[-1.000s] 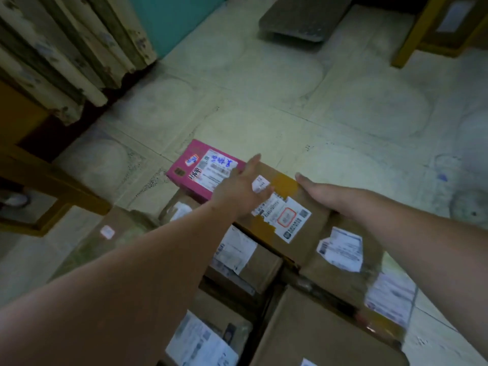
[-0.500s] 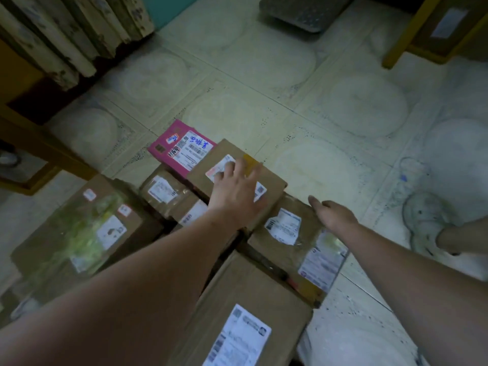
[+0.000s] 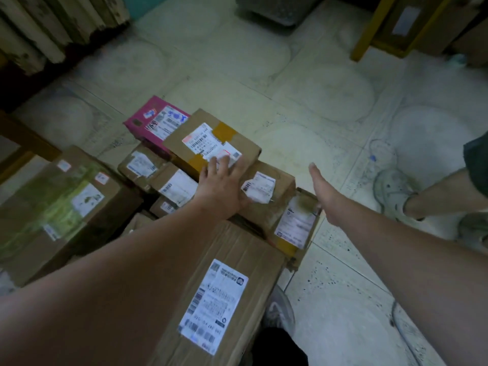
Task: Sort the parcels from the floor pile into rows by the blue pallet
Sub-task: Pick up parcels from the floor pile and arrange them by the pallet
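Parcels partly lined up on the floor; sorting looks unfinished.
Left hand (image 3: 220, 184) lies flat on the yellow-taped box (image 3: 211, 143) beside the pink parcel (image 3: 154, 121); right hand (image 3: 323, 192), right of that box, is spread and holds nothing. No blue pallet visible.

Taped carton (image 3: 211, 143) on top of the parcel cluster, far centre. Flat parcel (image 3: 155, 121) directly left of and behind it, touching. Labelled parcel (image 3: 266, 188) right of and nearer than the taped carton, adjoining. Two small parcels (image 3: 158, 175) left of centre, below the taped carton. Large carton (image 3: 60, 207) at far left. Long carton (image 3: 224, 291) nearest, centre. Shoe (image 3: 390, 191) on the floor (image 3: 303, 107), well right of the cluster.
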